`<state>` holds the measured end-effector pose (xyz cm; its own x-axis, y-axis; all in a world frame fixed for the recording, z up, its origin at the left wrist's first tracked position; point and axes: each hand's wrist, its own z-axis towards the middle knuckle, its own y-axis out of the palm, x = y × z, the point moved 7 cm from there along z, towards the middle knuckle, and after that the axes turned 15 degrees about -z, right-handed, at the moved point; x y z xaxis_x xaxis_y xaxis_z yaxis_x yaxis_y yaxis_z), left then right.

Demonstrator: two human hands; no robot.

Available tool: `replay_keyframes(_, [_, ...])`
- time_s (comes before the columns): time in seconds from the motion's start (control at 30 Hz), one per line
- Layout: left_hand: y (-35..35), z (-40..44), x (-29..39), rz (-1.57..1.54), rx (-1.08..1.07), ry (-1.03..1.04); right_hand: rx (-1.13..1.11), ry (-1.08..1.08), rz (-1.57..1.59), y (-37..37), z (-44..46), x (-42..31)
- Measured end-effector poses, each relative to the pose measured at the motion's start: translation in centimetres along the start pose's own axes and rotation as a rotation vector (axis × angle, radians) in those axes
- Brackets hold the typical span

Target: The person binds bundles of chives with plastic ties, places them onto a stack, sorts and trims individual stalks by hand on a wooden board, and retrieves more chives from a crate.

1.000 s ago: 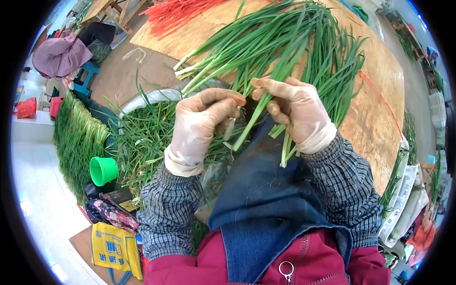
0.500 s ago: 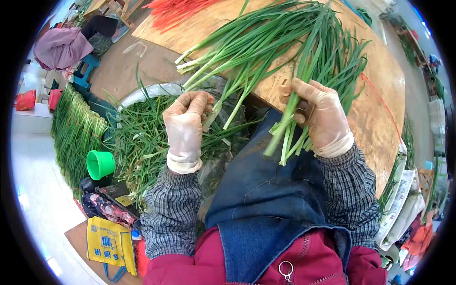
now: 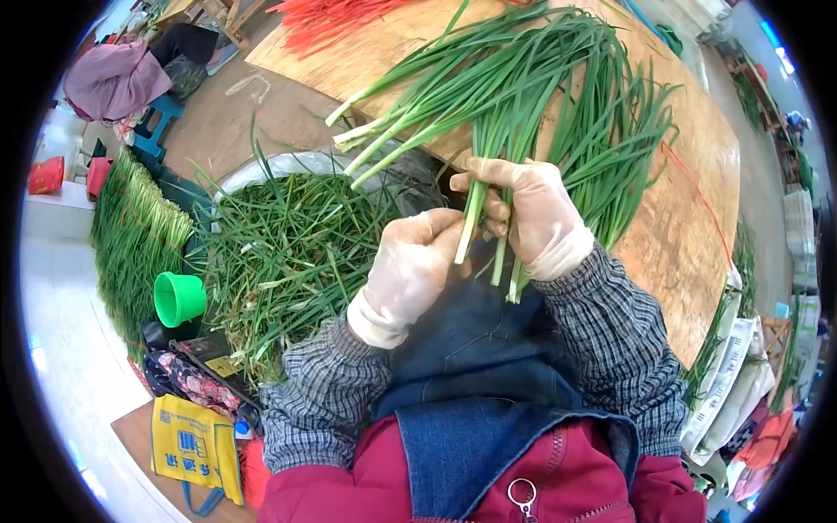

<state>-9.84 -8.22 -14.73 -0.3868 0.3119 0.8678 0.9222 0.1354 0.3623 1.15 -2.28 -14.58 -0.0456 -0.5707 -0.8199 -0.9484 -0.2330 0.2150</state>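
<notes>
A small bunch of garlic chives (image 3: 484, 196), pale stems downward, is gripped in my gloved right hand (image 3: 536, 205), its fingers closed around the stalks. My left hand (image 3: 414, 266), gloved too, is closed at the lower end of the leftmost stalk, its fingertips partly hidden behind it. Beyond both hands, a larger heap of garlic chives (image 3: 602, 166) lies on the wooden board (image 3: 671, 261), with some pale ends hanging over the board's left edge.
A plastic-lined container (image 3: 301, 164) piled with loose leaves (image 3: 296, 235) stands left. Beyond it are bundled greens (image 3: 131, 235) and a green bucket (image 3: 179, 299). Red strips (image 3: 336, 22) lie on the far board. A yellow bag (image 3: 193, 443) is lower left. A seated person (image 3: 118, 80) is at upper left.
My left hand has moved right and down to the stalk ends. My right hand has shifted left with its bunch, bringing the hands together.
</notes>
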Motion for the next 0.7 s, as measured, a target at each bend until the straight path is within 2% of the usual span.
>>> replay_keyframes(0.07, [-1.1, -1.1, 2.0, 0.143, -0.004, 0.094, -0.001, -0.033, 0.060, -0.1, -0.2, -0.2])
replay_keyframes(0.13, [-4.4, -2.9, 2.9, 0.101, 0.136, 0.105, -0.055, -0.069, 0.091, -1.0, -0.7, -0.4])
replay_keyframes(0.2, [-9.8, -4.8, 2.3, 0.190, 0.277, 0.107, -0.087, -0.085, 0.162, -1.8, -0.9, -0.6])
replay_keyframes(0.27, [-16.1, -6.8, 1.8, 0.519, 0.368, 0.002, -0.155, -0.111, 0.229, -2.4, -1.4, -0.9])
replay_keyframes(0.3, [-20.5, -8.0, 0.6, 0.757, 0.483, 0.028, -0.184, -0.123, 0.202, -2.4, -1.8, -1.0])
replay_keyframes(0.33, [-23.0, -9.0, 0.1, 1.493, 0.520, 0.060, -0.211, -0.121, 0.232, -2.4, -2.1, -1.2])
replay_keyframes(0.4, [-22.7, -9.3, 0.0, 1.790, 0.554, -0.019, -0.182, -0.157, 0.271, -2.9, -2.2, -1.2])
replay_keyframes(0.43, [-21.5, -8.5, 0.7, 1.469, 0.563, 0.127, -0.221, -0.180, 0.315, -2.7, -2.2, -1.4])
replay_keyframes(0.47, [-18.1, -7.8, 2.3, 1.266, 0.497, 0.511, -0.308, -0.183, 0.368, -2.1, -2.5, -1.7])
replay_keyframes(0.5, [-14.9, -7.0, 3.6, 1.083, 0.480, 0.594, -0.258, -0.179, 0.353, -2.2, -2.5, -1.7])
replay_keyframes(0.53, [-12.2, -6.1, 4.8, 1.121, 0.428, 0.746, -0.208, -0.178, 0.341, -2.2, -2.5, -1.7])
replay_keyframes(0.6, [-8.3, -4.3, 6.5, 0.970, 0.340, 0.999, -0.193, -0.134, 0.330, -2.2, -2.2, -1.2])
replay_keyframes(0.63, [-6.9, -3.4, 7.1, 1.028, 0.383, 1.007, -0.183, -0.111, 0.325, -2.4, -2.1, -0.9])
replay_keyframes(0.7, [-5.8, -0.4, 6.7, 1.136, 0.381, 0.853, -0.133, -0.066, 0.328, -2.1, -2.0, -0.5])
